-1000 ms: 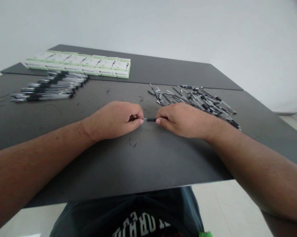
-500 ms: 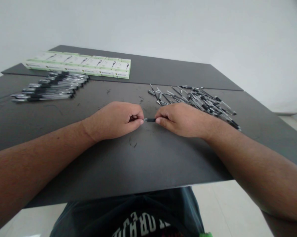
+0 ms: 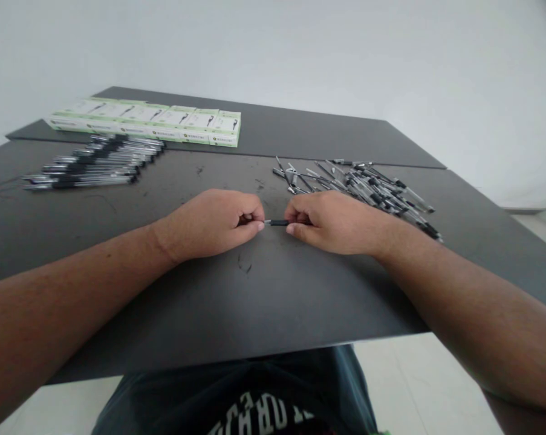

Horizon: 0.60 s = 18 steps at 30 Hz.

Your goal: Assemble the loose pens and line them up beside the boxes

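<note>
A pen (image 3: 279,223) with a black grip spans the small gap between my two hands, just above the grey table. My left hand (image 3: 216,222) is closed in a pinch at the pen's left end, by its clear or metallic tip part. From the other side, my right hand (image 3: 329,222) pinches the black grip section between thumb and curled fingers. The rest of the pen is hidden within the fingers. Behind my right hand lies a loose pile of pens and pen parts (image 3: 381,190).
A row of pens (image 3: 95,162) lies side by side at the left of the table (image 3: 236,314). Behind it stands a line of white and green boxes (image 3: 195,127) with pen pictures. A pale wall rises beyond the table's far edge.
Both hands keep their pinch on the pen. The fingers of my right hand have shifted slightly on the grip, and the whole view has tilted a little.
</note>
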Tool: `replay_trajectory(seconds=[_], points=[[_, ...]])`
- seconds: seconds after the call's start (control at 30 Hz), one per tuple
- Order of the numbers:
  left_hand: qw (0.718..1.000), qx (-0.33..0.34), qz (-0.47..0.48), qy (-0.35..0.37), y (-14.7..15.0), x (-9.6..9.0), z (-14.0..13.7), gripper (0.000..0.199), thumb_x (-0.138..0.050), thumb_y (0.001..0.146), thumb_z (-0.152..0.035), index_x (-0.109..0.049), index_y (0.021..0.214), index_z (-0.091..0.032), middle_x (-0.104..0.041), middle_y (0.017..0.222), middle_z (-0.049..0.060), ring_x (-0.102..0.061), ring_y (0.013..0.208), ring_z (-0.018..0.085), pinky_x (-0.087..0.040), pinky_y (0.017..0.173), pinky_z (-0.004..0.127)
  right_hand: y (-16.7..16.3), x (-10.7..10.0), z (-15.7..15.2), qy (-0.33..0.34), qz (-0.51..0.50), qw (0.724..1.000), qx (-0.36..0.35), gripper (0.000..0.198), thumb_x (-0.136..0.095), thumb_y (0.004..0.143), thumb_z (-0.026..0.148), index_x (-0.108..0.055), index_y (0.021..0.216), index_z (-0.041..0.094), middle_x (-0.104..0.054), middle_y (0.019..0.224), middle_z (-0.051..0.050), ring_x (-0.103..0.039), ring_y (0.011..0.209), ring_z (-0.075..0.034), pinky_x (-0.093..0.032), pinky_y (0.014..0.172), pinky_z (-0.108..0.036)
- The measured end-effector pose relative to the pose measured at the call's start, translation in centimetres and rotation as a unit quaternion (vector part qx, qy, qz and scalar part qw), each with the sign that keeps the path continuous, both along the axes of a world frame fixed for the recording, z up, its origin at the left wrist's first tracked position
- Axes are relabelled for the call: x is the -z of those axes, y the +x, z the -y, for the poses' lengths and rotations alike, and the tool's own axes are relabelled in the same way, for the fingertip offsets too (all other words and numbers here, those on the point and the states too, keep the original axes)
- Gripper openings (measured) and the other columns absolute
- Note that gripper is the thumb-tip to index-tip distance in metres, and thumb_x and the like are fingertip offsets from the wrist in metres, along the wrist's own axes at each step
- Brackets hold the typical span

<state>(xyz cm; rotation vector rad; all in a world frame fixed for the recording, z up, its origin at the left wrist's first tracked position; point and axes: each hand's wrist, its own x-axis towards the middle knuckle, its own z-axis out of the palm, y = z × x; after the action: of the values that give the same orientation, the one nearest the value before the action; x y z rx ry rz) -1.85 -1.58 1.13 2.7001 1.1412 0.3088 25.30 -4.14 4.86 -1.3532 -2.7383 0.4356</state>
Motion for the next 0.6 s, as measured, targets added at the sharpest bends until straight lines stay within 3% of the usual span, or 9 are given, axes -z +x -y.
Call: replay_trajectory(seconds=[0.2, 0.4, 0.6], points=[[1.0, 0.003, 0.003, -0.004, -0.06, 0.04, -0.01, 0.031, -0.055, 0.1, -0.046, -0.079, 0.103, -0.027, -0.081, 0.089, 0.002, -0.074, 0.084, 0.023, -0.047, 0.079, 0.035, -0.09, -0.18, 0.04, 0.005, 0.031, 0.999, -0.023, 0.031, -0.053, 0.115, 0.032, -0.08, 0.109, 0.017, -0.084, 0.104, -0.011, -0.072, 0.094, -0.025, -0.044, 0.084, -0.036], [1.0, 0.002, -0.003, 0.002, 0.0, -0.02, -0.04, 0.03, -0.055, 0.101, -0.046, -0.079, 0.103, -0.027, -0.081, 0.088, 0.002, -0.074, 0.083, 0.023, -0.047, 0.079, 0.035, 0.07, -0.09, 0.05, 0.003, 0.007, 1.0, -0.001, 0.021, -0.066, 0.109, 0.035, -0.079, 0.115, 0.019, -0.083, 0.099, -0.007, -0.07, 0.086, -0.022, -0.042, 0.078, -0.033], [1.0, 0.007, 0.0, 0.003, 0.03, -0.09, -0.01, 0.031, -0.056, 0.102, -0.046, -0.08, 0.105, -0.027, -0.082, 0.088, 0.002, -0.075, 0.083, 0.023, -0.049, 0.078, 0.034, -0.07, -0.3, 0.1, 0.009, 0.032, 0.999, -0.019, 0.032, -0.053, 0.116, 0.033, -0.08, 0.112, 0.018, -0.085, 0.107, -0.011, -0.073, 0.095, -0.025, -0.045, 0.085, -0.036]])
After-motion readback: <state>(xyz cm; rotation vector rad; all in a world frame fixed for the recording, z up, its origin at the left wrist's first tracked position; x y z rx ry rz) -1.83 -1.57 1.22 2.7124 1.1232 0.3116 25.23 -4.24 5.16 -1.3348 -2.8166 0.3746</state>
